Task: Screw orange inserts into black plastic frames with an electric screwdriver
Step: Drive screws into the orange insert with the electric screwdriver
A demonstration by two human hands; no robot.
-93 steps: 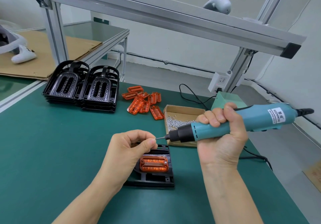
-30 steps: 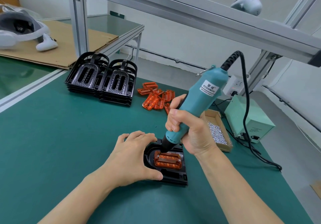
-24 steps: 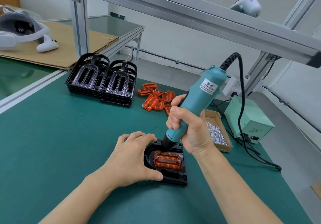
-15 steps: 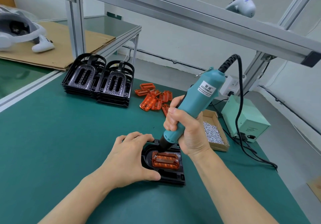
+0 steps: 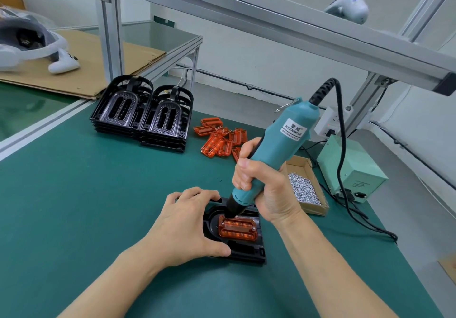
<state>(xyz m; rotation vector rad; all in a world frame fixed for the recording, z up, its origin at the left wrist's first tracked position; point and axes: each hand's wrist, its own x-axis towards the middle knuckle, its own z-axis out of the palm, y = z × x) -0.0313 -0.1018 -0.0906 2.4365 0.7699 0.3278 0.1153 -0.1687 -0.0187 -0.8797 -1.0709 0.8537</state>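
On frame: insert; screwdriver

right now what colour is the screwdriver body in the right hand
Teal, with a black nose and a white label: the screwdriver, gripped by the right hand, head view.
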